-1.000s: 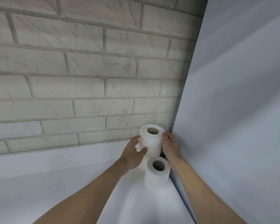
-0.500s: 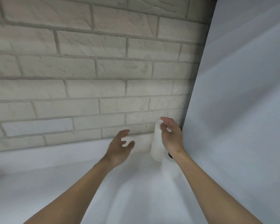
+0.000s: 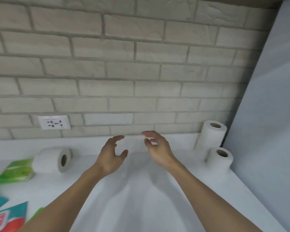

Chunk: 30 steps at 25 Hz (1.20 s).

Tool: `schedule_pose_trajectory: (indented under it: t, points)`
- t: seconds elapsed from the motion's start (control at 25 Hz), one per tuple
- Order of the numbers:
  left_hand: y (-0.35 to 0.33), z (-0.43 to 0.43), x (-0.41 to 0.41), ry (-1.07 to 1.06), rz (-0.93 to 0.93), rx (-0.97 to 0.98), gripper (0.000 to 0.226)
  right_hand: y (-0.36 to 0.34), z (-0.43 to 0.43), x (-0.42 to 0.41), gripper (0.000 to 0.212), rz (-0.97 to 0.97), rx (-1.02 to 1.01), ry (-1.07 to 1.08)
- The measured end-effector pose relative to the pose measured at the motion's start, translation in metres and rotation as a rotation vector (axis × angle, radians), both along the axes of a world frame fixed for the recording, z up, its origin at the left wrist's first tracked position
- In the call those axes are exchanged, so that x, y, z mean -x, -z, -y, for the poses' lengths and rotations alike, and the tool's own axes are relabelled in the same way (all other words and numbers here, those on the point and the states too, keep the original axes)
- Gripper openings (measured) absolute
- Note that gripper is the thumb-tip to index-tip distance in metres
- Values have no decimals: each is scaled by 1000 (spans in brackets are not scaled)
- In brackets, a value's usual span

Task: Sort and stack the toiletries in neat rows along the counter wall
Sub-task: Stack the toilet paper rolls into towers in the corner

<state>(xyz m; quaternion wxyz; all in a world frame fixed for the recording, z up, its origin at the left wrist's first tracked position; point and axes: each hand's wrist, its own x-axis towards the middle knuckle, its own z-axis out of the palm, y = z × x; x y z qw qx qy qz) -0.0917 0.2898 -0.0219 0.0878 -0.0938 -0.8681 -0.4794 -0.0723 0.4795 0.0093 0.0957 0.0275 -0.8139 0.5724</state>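
A tall stack of white toilet rolls stands upright in the back right corner against the brick wall. One more upright roll stands just in front of it. A third roll lies on its side at the left of the white counter. A green tissue pack lies next to that roll. My left hand and my right hand hover empty over the counter's middle, fingers spread, apart from every roll.
Teal and red packets lie blurred at the bottom left corner. A white wall socket sits in the brick wall above the lying roll. A pale grey panel closes off the right side.
Both hands let go of the stacked rolls and drew back to the left. The view swung left, bringing the lying roll, the packs and the socket into sight.
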Motion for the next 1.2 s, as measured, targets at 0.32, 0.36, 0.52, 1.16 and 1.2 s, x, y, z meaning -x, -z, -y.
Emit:
schedule_pose_trajectory:
  t: [0.32,0.36,0.52,1.16,1.2]
  points:
    - [13,152,-24,-91,-60,431,63,21,131,-8,37,78,-264,-289]
    - [14,169,-26,-94,-49,521,66,24,145,-7,40,86,-315,-316]
    - [16,217,-22,-118,6,888,75,35,180,6,50,139,-482,-404]
    - [34,262,64,-7,172,1283,96,85,280,74,60,425,-335,-431]
    - [36,263,67,-2,164,1261,95,88,286,77,60,444,-303,-412]
